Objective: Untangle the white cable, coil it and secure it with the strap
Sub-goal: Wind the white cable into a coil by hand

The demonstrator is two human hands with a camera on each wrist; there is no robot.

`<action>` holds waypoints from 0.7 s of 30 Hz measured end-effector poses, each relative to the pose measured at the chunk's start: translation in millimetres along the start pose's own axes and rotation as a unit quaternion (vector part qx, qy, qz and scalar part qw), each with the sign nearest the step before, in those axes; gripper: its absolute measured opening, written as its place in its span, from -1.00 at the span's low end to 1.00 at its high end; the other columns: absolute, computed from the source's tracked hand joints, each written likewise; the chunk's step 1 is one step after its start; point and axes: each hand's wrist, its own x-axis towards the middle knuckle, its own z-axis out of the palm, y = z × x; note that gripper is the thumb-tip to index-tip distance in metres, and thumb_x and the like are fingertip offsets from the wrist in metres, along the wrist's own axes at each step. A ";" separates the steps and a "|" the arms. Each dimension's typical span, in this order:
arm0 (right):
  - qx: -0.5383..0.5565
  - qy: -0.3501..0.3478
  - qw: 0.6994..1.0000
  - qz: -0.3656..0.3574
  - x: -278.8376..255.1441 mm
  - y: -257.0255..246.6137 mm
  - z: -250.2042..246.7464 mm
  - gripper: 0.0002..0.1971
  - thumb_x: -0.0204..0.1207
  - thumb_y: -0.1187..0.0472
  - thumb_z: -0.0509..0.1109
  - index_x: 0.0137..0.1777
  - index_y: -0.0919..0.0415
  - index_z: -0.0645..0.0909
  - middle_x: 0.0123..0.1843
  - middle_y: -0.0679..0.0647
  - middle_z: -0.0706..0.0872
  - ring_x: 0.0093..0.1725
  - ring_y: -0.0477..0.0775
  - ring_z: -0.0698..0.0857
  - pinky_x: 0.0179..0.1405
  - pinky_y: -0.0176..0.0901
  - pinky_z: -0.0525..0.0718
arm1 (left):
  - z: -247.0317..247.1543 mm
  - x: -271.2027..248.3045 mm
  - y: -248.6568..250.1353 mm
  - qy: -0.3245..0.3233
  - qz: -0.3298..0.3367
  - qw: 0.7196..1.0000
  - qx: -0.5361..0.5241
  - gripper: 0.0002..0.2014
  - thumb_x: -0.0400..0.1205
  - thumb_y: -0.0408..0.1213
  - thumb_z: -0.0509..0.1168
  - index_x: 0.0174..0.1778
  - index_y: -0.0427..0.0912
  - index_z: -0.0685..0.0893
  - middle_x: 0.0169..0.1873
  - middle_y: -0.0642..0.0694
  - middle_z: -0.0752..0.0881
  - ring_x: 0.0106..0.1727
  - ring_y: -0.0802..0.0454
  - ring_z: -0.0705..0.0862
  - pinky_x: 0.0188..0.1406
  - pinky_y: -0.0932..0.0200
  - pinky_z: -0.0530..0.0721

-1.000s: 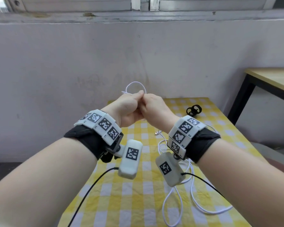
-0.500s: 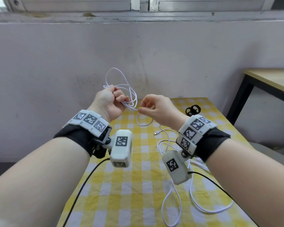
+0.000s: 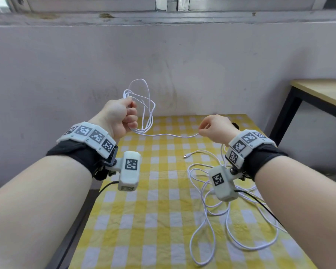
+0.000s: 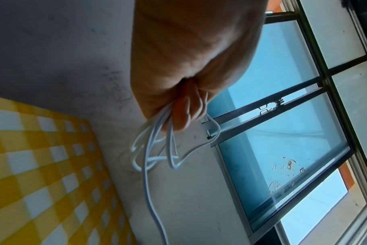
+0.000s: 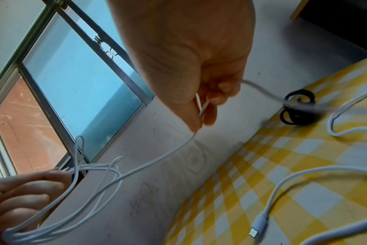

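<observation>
Well, here is how it stands.
Surface: yellow-checked cloth, wall along its far edge.
White cable: a few coils raised over the far left edge, one strand across to the right, the rest in loose overlapping loops along the right edge.
Left hand: clenched round the coils.
Right hand: pinching the strand.
Strap: black, near the far right corner.
Risk: the loose loops may snag if drawn in quickly, and uneven coils could slip the fist.
</observation>
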 end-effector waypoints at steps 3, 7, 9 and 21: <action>-0.031 0.075 0.996 0.047 6.6 -1.2 -0.6 -0.81 0.54 0.21 0.28 0.03 0.08 0.72 0.11 0.14 0.75 0.16 0.23 0.66 0.00 -0.15 0.55 | 5.8 -3.2 -4.5 -0.030 -0.016 0.997 0.064 -0.65 0.77 -0.16 0.00 -0.36 -0.10 0.38 -0.74 0.11 0.23 -0.76 0.18 0.14 -0.72 0.38 0.19; -0.059 0.087 0.992 0.062 12.4 -13.9 -3.8 -0.74 0.58 0.05 0.23 0.15 0.01 0.68 0.20 0.12 0.73 0.29 0.28 0.59 0.24 -0.01 0.50 | 20.2 -9.8 -12.2 -0.082 -0.030 0.979 0.185 -0.65 0.77 -0.12 -0.01 -0.35 -0.08 0.38 -0.72 0.10 0.23 -0.75 0.17 0.14 -0.66 0.34 0.16; 0.080 0.091 0.992 0.025 12.3 -24.7 -7.1 -0.56 0.58 -0.18 0.21 0.29 0.07 0.61 0.29 0.10 0.68 0.37 0.22 0.55 0.37 0.04 0.48 | 26.0 -12.7 -14.7 -0.111 -0.035 0.966 0.232 -0.65 0.77 -0.13 -0.01 -0.35 -0.09 0.37 -0.72 0.10 0.21 -0.74 0.18 0.13 -0.65 0.33 0.14; 0.336 -0.108 0.931 -0.091 0.0 -41.3 7.0 -0.79 0.46 0.43 0.42 -0.02 0.12 0.62 -0.29 0.06 0.67 -0.26 0.00 0.68 -0.08 -0.08 0.66 | 22.0 -31.0 2.4 -0.315 -0.082 0.944 0.055 -0.66 0.69 -0.03 -0.03 -0.33 -0.08 0.43 -0.65 0.14 0.09 -0.70 0.19 0.04 -0.70 0.34 0.23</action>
